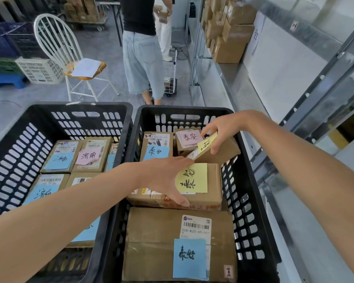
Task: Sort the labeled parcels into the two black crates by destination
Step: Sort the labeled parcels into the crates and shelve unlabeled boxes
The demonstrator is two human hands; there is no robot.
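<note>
The left crate (80,106) and right crate (182,110) stand side by side, parcels (161,242) in both, chair (84,78) behind.

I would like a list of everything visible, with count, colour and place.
left crate: one, black, holds several brown parcels with blue, pink notes
right crate: one, black, holds at least five brown parcels
tilted parcel: one, brown, yellow note, far right corner
middle parcel: one, brown, yellow note, right crate
chair: one, white, beyond crates
other person: one, standing beyond crates
cartons: many, brown, right shelf
left hand: rests on middle parcel
right hand: grips tilted parcel
</note>
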